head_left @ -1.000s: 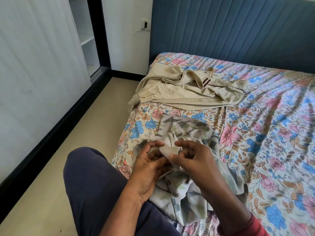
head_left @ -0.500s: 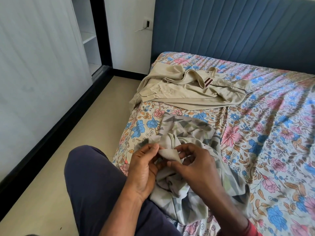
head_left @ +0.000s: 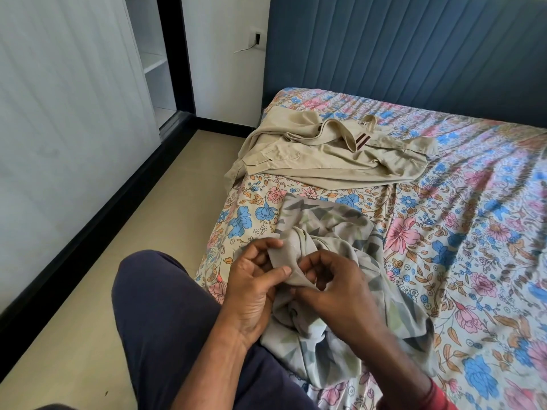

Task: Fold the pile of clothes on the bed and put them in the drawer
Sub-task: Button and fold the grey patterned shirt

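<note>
The patterned shirt (head_left: 331,291) lies crumpled at the near left edge of the bed (head_left: 461,261), partly over the person's lap. Its plain ribbed collar band is raised between both hands. The left hand (head_left: 254,279) pinches the band with thumb and curled fingers. The right hand (head_left: 334,288) grips the same band just beside it, fingers curled round the fabric.

Handling, as judged: the fabric appears thin, light and limp. It will not hold a shape and will sag from any single hold. Take it at the collar or the shoulder seams, one hand per side, then shake it flat on the bed before folding.

The beige shirt (head_left: 322,155) lies unfolded at the far left corner, well apart. The headboard (head_left: 414,54) stands beyond. No drawer is visible; open wardrobe shelves (head_left: 154,63) stand far left.
</note>
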Motion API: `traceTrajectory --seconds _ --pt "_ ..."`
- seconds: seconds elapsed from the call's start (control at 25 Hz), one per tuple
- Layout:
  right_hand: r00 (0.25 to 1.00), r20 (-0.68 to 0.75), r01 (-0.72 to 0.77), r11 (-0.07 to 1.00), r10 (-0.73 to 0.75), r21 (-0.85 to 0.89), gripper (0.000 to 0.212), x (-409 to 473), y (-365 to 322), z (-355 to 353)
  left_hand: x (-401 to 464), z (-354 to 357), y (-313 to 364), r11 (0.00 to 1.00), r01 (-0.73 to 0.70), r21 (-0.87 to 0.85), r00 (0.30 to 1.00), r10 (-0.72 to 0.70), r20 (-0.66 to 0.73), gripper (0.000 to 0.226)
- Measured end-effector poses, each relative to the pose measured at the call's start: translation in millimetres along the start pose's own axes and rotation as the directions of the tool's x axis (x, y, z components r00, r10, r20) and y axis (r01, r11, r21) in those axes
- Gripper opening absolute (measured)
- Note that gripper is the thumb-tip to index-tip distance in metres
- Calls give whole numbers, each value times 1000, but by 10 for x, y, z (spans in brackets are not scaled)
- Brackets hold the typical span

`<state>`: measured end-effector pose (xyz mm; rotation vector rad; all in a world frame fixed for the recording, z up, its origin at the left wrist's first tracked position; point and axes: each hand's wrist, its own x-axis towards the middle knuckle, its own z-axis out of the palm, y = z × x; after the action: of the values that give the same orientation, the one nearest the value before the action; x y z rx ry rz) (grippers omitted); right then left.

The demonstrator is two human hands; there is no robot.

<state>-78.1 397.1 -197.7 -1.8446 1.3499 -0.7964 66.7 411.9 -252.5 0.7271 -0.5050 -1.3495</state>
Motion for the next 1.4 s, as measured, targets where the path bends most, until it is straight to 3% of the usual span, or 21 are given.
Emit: traceTrajectory --seconds 0.2,0.32,0.48,0.52,0.6,0.68,0.72,0.8,0.88,0.92,1.0,1.04,1.08,1.16,1.2,1.32,1.4 --pt "939 -145 272 931 -312 -245 34 -27 106 30 -3 -6 -12 1000 -16 10 999 16 31 58" --pt "838 -64 488 798 -542 -354 23 -46 248 62 -7 -2 -41 983 -42 180 995 57 -80 49" --pt "814 21 539 743 -580 -397 23 -134 386 108 15 -57 -130 738 -92 668 951 264 -160 8" --pt "817 24 533 739 -576 -412 24 -151 400 118 14 -39 -127 706 -79 704 946 277 -171 16" --pt "814 50 548 738 -578 -394 23 -175 385 144 8 -4 -92 736 9 677 951 203 -233 42" --pt "812 102 576 762 -575 -296 17 -210 336 166 -5 -5 -92 741 59 669 963 134 -233 40" --pt "823 86 565 793 -562 -228 14 -212 307 151 -13 -19 -104 718 74 693 971 107 -215 32" --pt "867 -91 472 866 -489 -165 4 -143 307 42 22 -103 -153 708 97 700 976 72 -207 19" --pt "900 -305 251 942 -312 -222 5 12 380 -149 22 -115 -148 731 134 669 965 57 -256 9" --pt "917 -353 101 962 -189 -253 8 89 431 -253 21 -121 -151 727 145 671 957 69 -282 17" --pt "948 -315 -138 948 42 -288 25 167 527 -409 20 -90 -130 709 146 690 946 105 -308 24" --pt "961 -244 -203 932 130 -302 35 168 552 -451 39 -67 -104 719 145 679 941 112 -319 16" --pt "967 -173 -233 922 186 -309 43 165 560 -465 70 -30 -66 754 157 638 937 91 -337 19" --pt "972 -111 -233 928 209 -292 45 147 542 -433 262 -57 -25 789 223 573 923 19 -385 58" --pt "976 -115 -210 937 184 -280 40 138 522 -406 330 -62 -4 765 226 604 927 23 -375 60" --pt "989 -144 -88 945 44 -316 31 97 471 -395 349 -78 -44 628 101 772 947 177 -268 26" --pt "987 -153 -99 917 42 -386 27 100 461 -495 271 -132 -51 508 9 861 923 327 -202 14"
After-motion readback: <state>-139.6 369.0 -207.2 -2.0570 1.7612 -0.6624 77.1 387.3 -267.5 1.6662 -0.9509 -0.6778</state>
